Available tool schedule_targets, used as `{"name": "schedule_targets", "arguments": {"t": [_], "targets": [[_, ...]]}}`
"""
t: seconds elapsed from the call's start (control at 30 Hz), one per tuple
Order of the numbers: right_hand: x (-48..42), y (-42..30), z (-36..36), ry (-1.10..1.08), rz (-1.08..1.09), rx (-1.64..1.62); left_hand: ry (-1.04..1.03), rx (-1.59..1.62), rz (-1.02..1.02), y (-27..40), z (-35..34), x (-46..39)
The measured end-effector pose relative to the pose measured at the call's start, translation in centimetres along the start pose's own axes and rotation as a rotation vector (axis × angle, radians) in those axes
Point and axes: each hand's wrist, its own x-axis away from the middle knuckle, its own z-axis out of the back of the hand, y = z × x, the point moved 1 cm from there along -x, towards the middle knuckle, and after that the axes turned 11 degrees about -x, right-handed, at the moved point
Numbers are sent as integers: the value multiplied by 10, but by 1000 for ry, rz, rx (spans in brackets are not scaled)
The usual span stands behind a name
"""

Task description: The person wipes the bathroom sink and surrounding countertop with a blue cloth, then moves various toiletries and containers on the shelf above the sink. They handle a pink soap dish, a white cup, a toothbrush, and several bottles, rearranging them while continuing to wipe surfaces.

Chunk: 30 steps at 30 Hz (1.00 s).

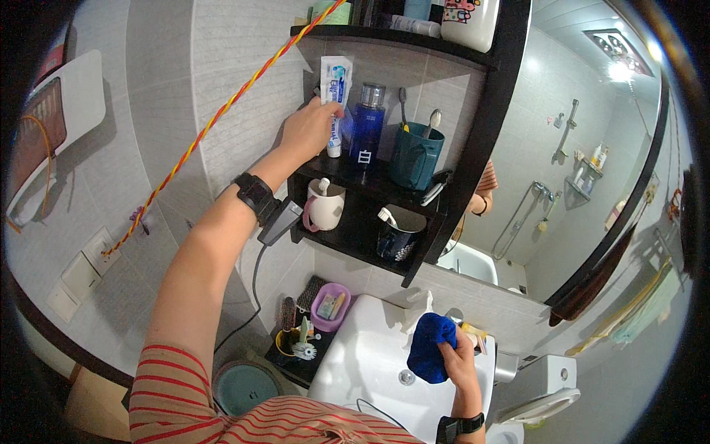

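My left hand (310,129) reaches to the middle shelf and grips a white and blue toothpaste tube (335,77), which stands upright, cap down. Just right of the tube is a blue bottle (367,125) with a clear cap. Farther right on the same shelf, a teal mug (415,158) holds two toothbrushes. Over the white washbasin (355,355), my right hand (463,358) holds a bunched blue cloth (430,347). The cloth hides part of the basin and the tap behind it.
Below, a white mug (327,208) and a dark cup (399,236) hold toothbrushes. A twisted red-yellow cord (213,122) crosses in front. A purple soap dish (331,305) and a hairbrush (288,316) sit left of the basin. A mirror (532,150) adjoins the shelf.
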Motion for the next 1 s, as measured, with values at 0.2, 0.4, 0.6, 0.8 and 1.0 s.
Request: {"name": "schedule_targets", "arguments": {"t": [0.2,0.4,0.6,0.8,1.0], "targets": [[-2,2,-2,-2,-18,1,138,121,-67,-2,-3,8],[-6,8,-5,4,-7,-7,127,203,89,-12,-25,25],[-9,7,-10,-42,-26,11,59,142,139,-17,-28,20],[-9,8,-12,-44,-22,11,-39,54,103,-20,-30,17],[-7,8,-12,-27,-25,29,12,117,159,-21,-29,26]]}}
